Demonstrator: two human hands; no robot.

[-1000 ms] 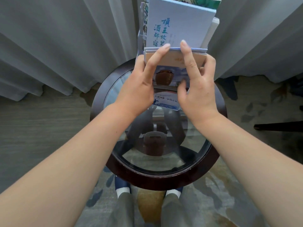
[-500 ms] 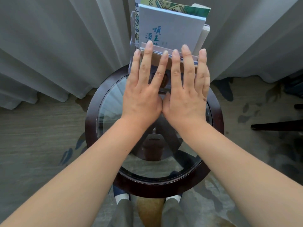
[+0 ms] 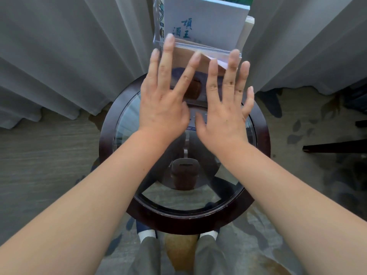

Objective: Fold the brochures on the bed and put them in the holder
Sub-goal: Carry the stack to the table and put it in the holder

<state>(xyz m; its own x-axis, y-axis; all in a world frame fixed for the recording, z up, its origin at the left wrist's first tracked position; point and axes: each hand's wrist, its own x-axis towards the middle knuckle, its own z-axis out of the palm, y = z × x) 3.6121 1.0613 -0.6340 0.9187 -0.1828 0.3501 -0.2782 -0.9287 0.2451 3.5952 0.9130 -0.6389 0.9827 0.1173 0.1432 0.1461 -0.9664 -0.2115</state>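
A clear plastic holder (image 3: 157,42) stands at the far side of a round glass table (image 3: 184,221). Its back pocket holds a pale blue brochure (image 3: 206,18) with blue characters. A folded brochure (image 3: 186,54) with a tan top sits in the front pocket. My left hand (image 3: 164,100) and my right hand (image 3: 224,110) lie side by side in front of that pocket, fingers straight and spread. The fingertips reach the folded brochure's top edge. Whether the palms touch the holder's front I cannot tell.
Grey curtains (image 3: 69,56) hang behind the table on both sides. A dark wooden rim rings the glass top. A dark furniture leg (image 3: 335,148) lies on the floor at the right. My legs and shoes (image 3: 147,235) show below the table's near edge.
One second ago both hands pinched the folded brochure as it went into the front pocket. They then flattened against it; now the fingers have spread and the hands have drawn slightly apart.
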